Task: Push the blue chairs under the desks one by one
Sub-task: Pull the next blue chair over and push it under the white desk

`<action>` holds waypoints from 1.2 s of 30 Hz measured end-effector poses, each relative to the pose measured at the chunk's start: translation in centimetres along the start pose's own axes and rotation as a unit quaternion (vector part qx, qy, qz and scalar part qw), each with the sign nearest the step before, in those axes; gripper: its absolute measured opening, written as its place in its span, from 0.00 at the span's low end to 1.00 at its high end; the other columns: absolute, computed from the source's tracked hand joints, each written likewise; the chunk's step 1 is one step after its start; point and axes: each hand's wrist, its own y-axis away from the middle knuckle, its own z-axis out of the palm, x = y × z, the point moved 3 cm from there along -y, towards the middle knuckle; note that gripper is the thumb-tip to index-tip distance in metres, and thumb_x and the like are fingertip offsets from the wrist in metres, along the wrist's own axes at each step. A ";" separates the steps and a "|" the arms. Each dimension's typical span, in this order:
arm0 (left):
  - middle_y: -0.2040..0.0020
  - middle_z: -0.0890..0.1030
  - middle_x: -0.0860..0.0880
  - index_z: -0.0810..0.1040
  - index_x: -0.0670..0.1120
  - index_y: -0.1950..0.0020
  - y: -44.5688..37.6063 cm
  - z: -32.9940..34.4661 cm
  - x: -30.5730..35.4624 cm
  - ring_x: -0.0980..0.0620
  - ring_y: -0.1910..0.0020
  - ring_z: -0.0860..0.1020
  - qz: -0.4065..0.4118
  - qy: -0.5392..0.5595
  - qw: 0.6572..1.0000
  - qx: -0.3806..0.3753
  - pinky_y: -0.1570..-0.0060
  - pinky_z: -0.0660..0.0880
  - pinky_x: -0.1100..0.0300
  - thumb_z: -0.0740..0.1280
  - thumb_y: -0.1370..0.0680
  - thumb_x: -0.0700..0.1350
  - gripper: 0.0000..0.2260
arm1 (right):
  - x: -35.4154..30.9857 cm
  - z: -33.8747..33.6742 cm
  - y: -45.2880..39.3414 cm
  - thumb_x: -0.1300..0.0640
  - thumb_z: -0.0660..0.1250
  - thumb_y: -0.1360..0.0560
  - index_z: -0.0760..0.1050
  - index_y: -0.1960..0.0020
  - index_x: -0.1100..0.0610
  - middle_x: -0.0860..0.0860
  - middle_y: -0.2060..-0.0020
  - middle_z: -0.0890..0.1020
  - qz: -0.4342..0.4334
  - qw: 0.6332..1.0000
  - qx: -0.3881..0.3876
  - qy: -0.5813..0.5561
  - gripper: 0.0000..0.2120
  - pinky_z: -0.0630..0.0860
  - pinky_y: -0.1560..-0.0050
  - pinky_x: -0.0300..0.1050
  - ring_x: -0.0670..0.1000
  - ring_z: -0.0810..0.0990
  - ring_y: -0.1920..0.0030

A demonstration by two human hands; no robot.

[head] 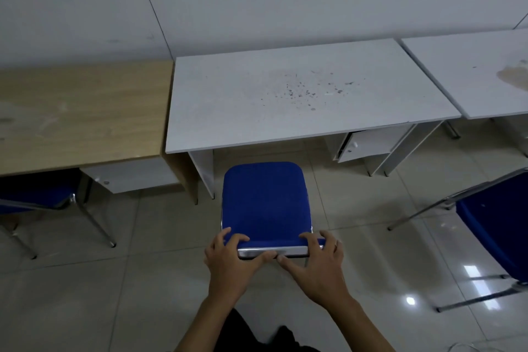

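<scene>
A blue padded chair (265, 200) with a chrome frame stands on the tiled floor in front of the stained white desk (300, 97), its seat just short of the desk's front edge. My left hand (231, 260) grips the left end of the chair's backrest top, fingers curled over the blue padding. My right hand (320, 263) holds the right end the same way, thumb along the chrome bar. A second blue chair (497, 226) stands out on the floor at the right edge. A third blue chair (37, 194) sits partly under the wooden desk (80, 111) on the left.
Another white desk (480, 71) stands at the far right against the wall. A small drawer cabinet (363, 146) hangs ajar under the middle desk's right side. The white side panel (204, 171) of the middle desk is just left of the chair.
</scene>
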 end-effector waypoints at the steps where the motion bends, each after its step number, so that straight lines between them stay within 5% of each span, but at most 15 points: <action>1: 0.25 0.69 0.51 0.76 0.64 0.45 -0.1 0.0 0.1 0.44 0.27 0.64 0.000 0.005 1.000 0.003 0.29 0.69 0.40 0.62 0.45 0.86 0.38 | 0.0 -0.1 -0.2 0.21 0.64 0.38 0.65 0.28 0.39 0.50 0.23 0.53 -0.002 1.000 0.002 -0.012 0.43 0.68 0.27 0.62 0.62 0.47 0.21; 7: 0.25 0.69 0.51 0.77 0.62 0.46 -1.8 -0.2 1.5 0.44 0.27 0.64 0.014 0.021 1.000 0.018 0.29 0.70 0.41 0.64 0.43 0.85 0.36 | -0.9 -1.1 -2.3 0.27 0.70 0.33 0.67 0.30 0.40 0.50 0.23 0.52 -0.024 0.999 0.013 -0.041 0.37 0.69 0.30 0.58 0.58 0.47 0.22; 15: 0.25 0.69 0.51 0.78 0.60 0.44 -6.2 -0.2 3.2 0.43 0.27 0.64 0.011 0.021 0.999 0.021 0.31 0.72 0.38 0.59 0.45 0.88 0.43 | -1.4 -1.7 -7.3 0.23 0.68 0.34 0.65 0.29 0.35 0.43 0.22 0.48 -0.029 0.999 0.009 -0.036 0.38 0.68 0.27 0.68 0.62 0.43 0.20; 31: 0.27 0.71 0.50 0.83 0.55 0.41 -21.3 -0.9 7.7 0.43 0.27 0.65 0.020 0.024 0.999 0.040 0.30 0.71 0.40 0.58 0.43 0.88 0.48 | -7.2 -5.8 -22.3 0.26 0.70 0.32 0.67 0.29 0.38 0.45 0.22 0.50 -0.044 0.999 0.007 -0.027 0.36 0.66 0.27 0.59 0.57 0.45 0.21; 36: 0.28 0.73 0.50 0.83 0.54 0.41 -26.9 -1.1 9.0 0.42 0.28 0.67 0.027 0.022 0.999 0.040 0.32 0.73 0.40 0.67 0.40 0.83 0.41 | -9.1 -6.5 -27.5 0.25 0.70 0.33 0.67 0.29 0.37 0.45 0.22 0.49 -0.041 0.998 0.005 -0.038 0.37 0.65 0.27 0.61 0.58 0.44 0.20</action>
